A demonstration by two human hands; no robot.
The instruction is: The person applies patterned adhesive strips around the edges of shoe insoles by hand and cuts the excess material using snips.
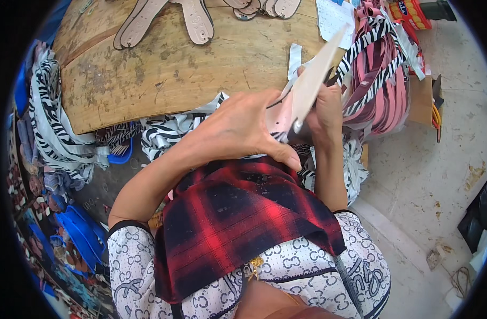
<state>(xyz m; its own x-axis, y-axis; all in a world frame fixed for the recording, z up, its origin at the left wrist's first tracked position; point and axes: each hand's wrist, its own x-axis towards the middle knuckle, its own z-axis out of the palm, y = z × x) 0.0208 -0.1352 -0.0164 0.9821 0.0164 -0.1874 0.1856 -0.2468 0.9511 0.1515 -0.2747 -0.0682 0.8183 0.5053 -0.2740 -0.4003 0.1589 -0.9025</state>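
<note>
A worn wooden worktable [174, 69] fills the upper field above a pale concrete floor [440, 159]; sandal soles [164, 18] lie flat along its far edge, and zebra-striped straps [52, 122] hang over its left side. We see a pale sole [313, 80] held up on edge, tilted, just in front of the table's near edge and above a red-and-black plaid cloth [238, 212] on the lap. The left hand [243, 130] curls over its lower end from the left, thumb pointing down toward the cloth. The right hand [326, 114] is closed about the same end from the right, so the sole stands between both hands. A bundle of pink and striped straps [381, 80] hangs just beyond the right hand.
</note>
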